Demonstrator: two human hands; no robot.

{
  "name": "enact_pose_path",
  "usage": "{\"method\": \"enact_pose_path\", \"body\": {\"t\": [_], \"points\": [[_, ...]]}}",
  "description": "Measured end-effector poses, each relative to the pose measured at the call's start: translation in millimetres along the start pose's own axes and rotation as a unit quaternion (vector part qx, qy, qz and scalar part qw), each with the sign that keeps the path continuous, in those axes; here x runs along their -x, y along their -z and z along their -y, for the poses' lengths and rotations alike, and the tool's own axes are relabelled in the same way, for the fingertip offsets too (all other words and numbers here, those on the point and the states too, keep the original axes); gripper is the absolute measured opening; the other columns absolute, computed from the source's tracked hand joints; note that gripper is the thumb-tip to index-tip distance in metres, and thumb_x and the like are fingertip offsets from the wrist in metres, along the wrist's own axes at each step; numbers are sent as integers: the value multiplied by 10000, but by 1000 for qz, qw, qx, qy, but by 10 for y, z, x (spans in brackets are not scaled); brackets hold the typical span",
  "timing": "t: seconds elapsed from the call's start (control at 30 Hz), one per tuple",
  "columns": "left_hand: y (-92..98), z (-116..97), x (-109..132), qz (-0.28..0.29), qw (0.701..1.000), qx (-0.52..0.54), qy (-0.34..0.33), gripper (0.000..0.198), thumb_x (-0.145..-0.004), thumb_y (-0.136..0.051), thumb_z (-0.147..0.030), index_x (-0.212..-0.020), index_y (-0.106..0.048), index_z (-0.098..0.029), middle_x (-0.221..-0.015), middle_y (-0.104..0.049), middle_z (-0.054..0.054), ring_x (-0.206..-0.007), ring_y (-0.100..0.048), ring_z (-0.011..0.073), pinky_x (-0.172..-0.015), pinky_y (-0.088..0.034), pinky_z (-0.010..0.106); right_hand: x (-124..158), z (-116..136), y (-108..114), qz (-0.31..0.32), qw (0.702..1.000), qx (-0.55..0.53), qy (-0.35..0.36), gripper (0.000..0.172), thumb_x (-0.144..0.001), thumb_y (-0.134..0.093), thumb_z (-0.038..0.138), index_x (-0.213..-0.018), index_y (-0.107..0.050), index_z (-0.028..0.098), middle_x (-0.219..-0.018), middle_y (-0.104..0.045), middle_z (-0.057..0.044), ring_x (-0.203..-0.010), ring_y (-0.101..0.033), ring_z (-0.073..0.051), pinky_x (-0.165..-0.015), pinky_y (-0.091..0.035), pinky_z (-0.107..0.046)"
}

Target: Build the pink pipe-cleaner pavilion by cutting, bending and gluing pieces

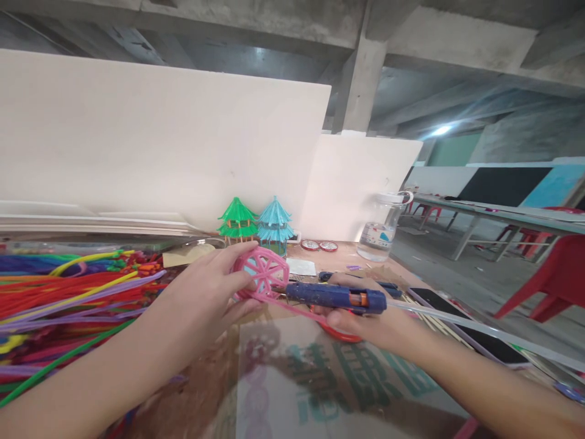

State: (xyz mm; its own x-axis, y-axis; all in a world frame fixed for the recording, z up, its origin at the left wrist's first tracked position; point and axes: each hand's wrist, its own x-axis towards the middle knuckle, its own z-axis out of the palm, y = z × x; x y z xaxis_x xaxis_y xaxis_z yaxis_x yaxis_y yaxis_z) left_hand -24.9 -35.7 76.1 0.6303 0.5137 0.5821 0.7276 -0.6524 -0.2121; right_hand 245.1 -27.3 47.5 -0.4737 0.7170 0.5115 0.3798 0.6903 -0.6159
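My left hand (205, 292) grips a pink wheel-shaped frame (262, 271) made of pipe cleaners, with spokes across it and a pink strand trailing toward the right. My right hand (365, 320) is closed around a blue hot glue gun (336, 297), whose nozzle points left and meets the lower edge of the pink frame. A clear glue stick (479, 329) sticks out of the gun's back to the right. Something red (340, 334) shows under my right hand.
A heap of coloured pipe cleaners (64, 292) lies at left. A green (236, 219) and a blue (274, 222) small pavilion model stand by the white board. A clear jar (381, 228), two round tins (319, 246), a phone (466, 326) and printed cardboard (329, 378) share the table.
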Motion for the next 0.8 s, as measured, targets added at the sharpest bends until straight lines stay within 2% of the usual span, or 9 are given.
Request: {"method": "enact_pose_path", "body": {"t": [0.13, 0.23, 0.37, 0.53, 0.8], "points": [[2, -1, -7, 5, 1000, 3, 5, 288, -926, -487, -316, -788, -694, -169, -1362, -528, 182, -1168, -580, 320, -920, -520, 499, -14, 20, 11, 19, 1000, -5, 8, 546, -784, -552, 711, -822, -649, 175, -731, -673, -52, -673, -615, -189, -603, -463, -272], [3, 3, -8, 8, 1000, 15, 8, 284, -924, -496, -317, -783, -695, -171, -1354, -536, 175, -1171, -576, 319, -930, -514, 497, 3, -25, 0, 3, 1000, -2, 12, 511, -787, -576, 685, -831, -638, 179, -768, -668, -48, -691, -612, -185, -630, -467, -276], [6, 5, -7, 3, 1000, 23, 16, 295, -926, -490, -338, -770, -684, -180, -1367, -527, 163, -1185, -565, 326, -932, -509, 505, 24, -70, -28, -18, 1000, -5, 16, 485, -760, -621, 664, -881, -628, 194, -776, -656, -44, -684, -593, -192, -595, -468, -281], [-1, -3, -5, -6, 1000, 16, 5, 328, -941, -458, -337, -773, -690, -177, -1345, -538, 181, -1184, -571, 326, -925, -514, 500, 9, -53, -42, -44, 999, 7, 6, 580, -715, -597, 745, -870, -614, 186, -743, -639, -48, -656, -564, -188, -568, -452, -282], [26, -20, -8, 3, 1000, 28, 13, 286, -922, -487, -320, -778, -692, -182, -1362, -533, 172, -1189, -564, 340, -921, -509, 512, 10, -45, -42, -27, 1000, 4, -14, 632, -680, -567, 800, -850, -602, 192, -703, -626, -33, -632, -550, -176, -548, -433, -265]]}}
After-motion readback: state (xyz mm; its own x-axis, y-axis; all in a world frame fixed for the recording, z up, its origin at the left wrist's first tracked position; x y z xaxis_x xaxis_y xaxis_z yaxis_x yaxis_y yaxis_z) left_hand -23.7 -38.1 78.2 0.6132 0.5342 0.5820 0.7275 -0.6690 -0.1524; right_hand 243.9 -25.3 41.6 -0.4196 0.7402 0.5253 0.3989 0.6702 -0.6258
